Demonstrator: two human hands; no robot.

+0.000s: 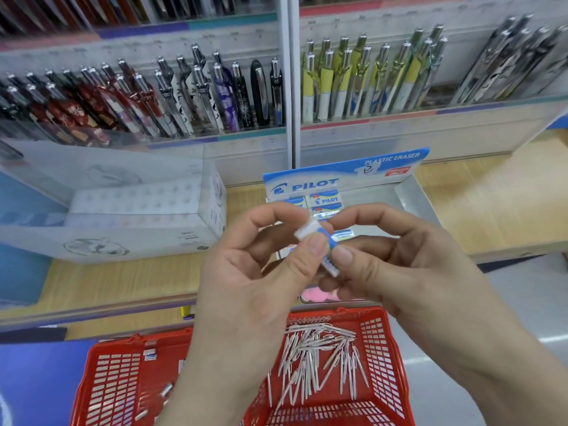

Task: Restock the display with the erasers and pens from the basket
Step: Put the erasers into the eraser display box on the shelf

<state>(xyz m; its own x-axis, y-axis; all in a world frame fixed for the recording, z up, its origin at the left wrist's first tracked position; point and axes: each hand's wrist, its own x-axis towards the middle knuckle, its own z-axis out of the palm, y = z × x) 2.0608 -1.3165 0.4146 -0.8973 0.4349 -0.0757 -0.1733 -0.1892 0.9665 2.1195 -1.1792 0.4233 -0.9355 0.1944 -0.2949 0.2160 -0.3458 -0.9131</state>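
Pinching one eraser (pixel 319 245) between them, left hand (pixel 246 272) and right hand (pixel 399 262) hover just before the display box (pixel 412 204), equally near, eraser's long axis slanted.

white eraser (pixel 318 245) in blue sleeve, tilted, above red basket (pixel 396 373)

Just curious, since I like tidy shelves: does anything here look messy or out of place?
Only the red basket: its pens lie in a crisscrossed heap, and a few loose erasers are scattered along its left side. The shelved pens stand in rows.
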